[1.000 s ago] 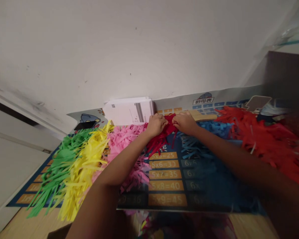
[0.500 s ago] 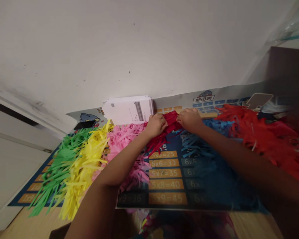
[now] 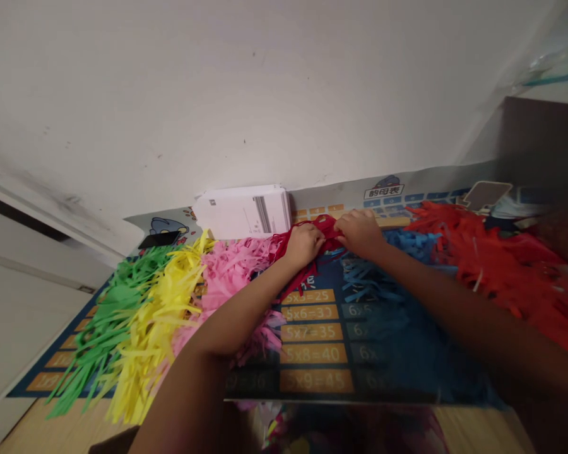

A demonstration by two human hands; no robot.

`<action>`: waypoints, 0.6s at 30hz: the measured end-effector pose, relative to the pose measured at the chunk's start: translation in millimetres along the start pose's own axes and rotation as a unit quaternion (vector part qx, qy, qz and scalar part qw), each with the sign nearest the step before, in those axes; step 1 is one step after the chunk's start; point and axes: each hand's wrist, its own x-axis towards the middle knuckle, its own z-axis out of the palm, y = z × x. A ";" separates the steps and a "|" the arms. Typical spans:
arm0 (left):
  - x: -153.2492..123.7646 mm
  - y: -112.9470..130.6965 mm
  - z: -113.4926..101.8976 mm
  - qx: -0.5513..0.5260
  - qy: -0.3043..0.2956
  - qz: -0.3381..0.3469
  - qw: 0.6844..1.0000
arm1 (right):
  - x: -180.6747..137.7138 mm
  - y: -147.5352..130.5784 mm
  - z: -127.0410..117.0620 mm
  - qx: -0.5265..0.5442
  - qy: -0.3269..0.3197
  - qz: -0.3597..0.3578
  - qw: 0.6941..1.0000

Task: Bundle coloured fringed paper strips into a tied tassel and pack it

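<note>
Between my hands is a dark red paper tassel [image 3: 325, 224] with fringe strips hanging toward me. My left hand [image 3: 305, 244] is closed on its left part, fingers curled. At its right end my right hand [image 3: 358, 232] pinches the red paper. A pink fringe tassel [image 3: 234, 260] lies just left of my left hand, partly under my left forearm. Beside my right hand a blue fringe tassel [image 3: 373, 277] is spread out, partly covered by my right forearm. All of it rests on a multiplication-table mat [image 3: 312, 332].
Yellow [image 3: 154, 328] and green fringe tassels [image 3: 104, 321] lie at the left, a bright red fringe pile [image 3: 502, 271] at the right. A white box-like stack [image 3: 241, 214] stands against the wall. Near it are a black phone-like object [image 3: 159, 239] and a wooden stick [image 3: 392, 222].
My left hand has shifted slightly right and down, closer to my right hand. The red paper between them is more bunched up. My right hand has barely moved.
</note>
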 end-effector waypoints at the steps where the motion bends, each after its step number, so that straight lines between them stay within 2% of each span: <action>1: 1.6 -1.9 1.5 -0.018 0.006 -0.020 1.000 | -1.8 -0.9 0.7 0.002 0.009 0.001 1.000; 6: 8.2 -8.7 9.6 -0.126 0.013 -0.122 0.984 | -13.3 -8.0 4.3 0.004 0.044 -0.005 0.999; 10: 9.8 -11.2 12.2 -0.224 0.002 -0.166 0.960 | -16.0 -10.8 9.2 -0.002 0.045 -0.037 0.998; 18: 6.7 -13.7 2.8 -0.418 -0.014 -0.244 0.875 | -13.0 -10.3 12.8 -0.022 0.044 -0.041 0.998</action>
